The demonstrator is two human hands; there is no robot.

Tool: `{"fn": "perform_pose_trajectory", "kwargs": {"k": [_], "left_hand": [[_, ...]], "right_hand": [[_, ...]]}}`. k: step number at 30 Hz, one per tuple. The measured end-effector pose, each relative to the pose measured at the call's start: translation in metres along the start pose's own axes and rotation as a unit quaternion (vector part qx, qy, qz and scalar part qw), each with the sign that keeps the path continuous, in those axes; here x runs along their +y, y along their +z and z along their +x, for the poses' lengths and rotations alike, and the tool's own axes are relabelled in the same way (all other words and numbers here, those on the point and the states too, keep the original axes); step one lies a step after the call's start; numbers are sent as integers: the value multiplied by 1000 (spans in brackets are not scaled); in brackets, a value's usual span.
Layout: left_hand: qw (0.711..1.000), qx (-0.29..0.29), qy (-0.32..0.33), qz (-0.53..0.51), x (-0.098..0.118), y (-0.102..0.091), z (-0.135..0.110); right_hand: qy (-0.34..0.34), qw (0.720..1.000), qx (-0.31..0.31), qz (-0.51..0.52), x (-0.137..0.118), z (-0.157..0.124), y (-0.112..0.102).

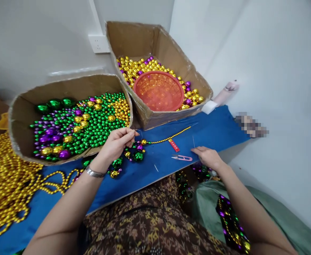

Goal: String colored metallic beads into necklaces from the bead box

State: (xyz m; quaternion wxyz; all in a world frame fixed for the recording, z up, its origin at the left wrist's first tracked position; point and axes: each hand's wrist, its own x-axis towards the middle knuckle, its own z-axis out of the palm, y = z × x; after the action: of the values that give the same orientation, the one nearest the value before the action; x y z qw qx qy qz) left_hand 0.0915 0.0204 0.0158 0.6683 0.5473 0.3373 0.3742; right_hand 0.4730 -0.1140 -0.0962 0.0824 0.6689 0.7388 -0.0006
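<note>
The left hand (pixel 120 141) pinches a thin loop of thread (pixel 141 134) between thumb and fingertips, above the blue table (pixel 211 124), with a metal bracelet (pixel 94 173) on its wrist. Just beside it lies a cluster of green, purple and gold beads (pixel 138 156), and from there a strand of small gold beads (pixel 168 137) runs across the table, a red tag (pixel 174 145) touching it partway along. The right hand (pixel 208 157) is low over the table's near edge, its fingers bunched together beside a thin pale sliver (pixel 193 141); whether they grip it, I cannot tell. Pink thread snips (pixel 183 158) lie near those fingers, and another pale sliver (pixel 156 168) rests between the hands. Behind stand two cardboard boxes of loose beads, the left box (pixel 73 85) mostly green, the right box (pixel 171 39) mostly gold with a red basket (pixel 159 101) inside. Gold bead strands (pixel 6 187) heap at far left.
</note>
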Motion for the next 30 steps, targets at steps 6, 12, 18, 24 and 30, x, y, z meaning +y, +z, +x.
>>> {"fn": "perform_pose_trajectory", "kwargs": {"k": [6, 12, 18, 24, 30], "left_hand": [[1000, -8, 6, 7, 1, 8, 0], [1000, 10, 4, -1, 9, 5, -4], [999, 39, 0, -21, 7, -6, -5], [996, 84, -16, -12, 0, -8, -2], [994, 49, 54, 75, 1, 3, 2]], "right_hand": [[198, 979, 38, 9, 22, 73, -14], [200, 979, 29, 11, 34, 122, -18], [200, 979, 24, 27, 37, 122, -34], [20, 996, 71, 54, -8, 91, -111], [-262, 955, 110, 88, -100, 65, -199]]}}
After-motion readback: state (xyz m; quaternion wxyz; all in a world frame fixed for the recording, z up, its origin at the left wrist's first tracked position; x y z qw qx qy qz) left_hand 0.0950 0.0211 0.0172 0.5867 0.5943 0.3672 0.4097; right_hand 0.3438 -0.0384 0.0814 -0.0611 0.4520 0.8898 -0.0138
